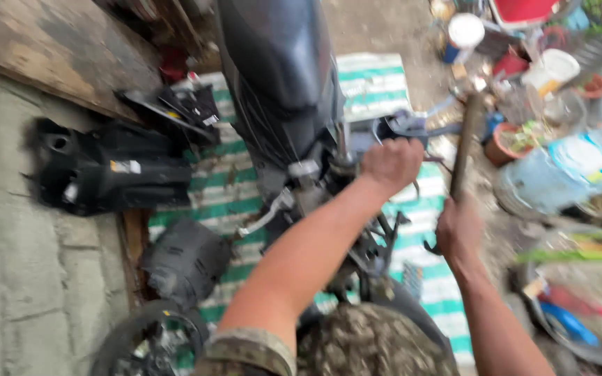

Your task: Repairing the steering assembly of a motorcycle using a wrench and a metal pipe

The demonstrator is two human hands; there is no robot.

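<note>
both hands grip: left (391, 163) on scooter (280, 83), right (458, 230) on stick (467, 143).

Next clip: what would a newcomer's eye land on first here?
The stripped black motorbike at centre, standing on a green-and-white striped mat. The left hand grips its steering end, while the right hand holds a long dark bar. Removed black body panels lie at left.

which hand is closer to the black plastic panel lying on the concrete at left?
Left. The left hand grips the motorbike frame near mid-picture, nearer the black panel. The right hand holds a wooden handle farther right, beyond the bike.
</note>
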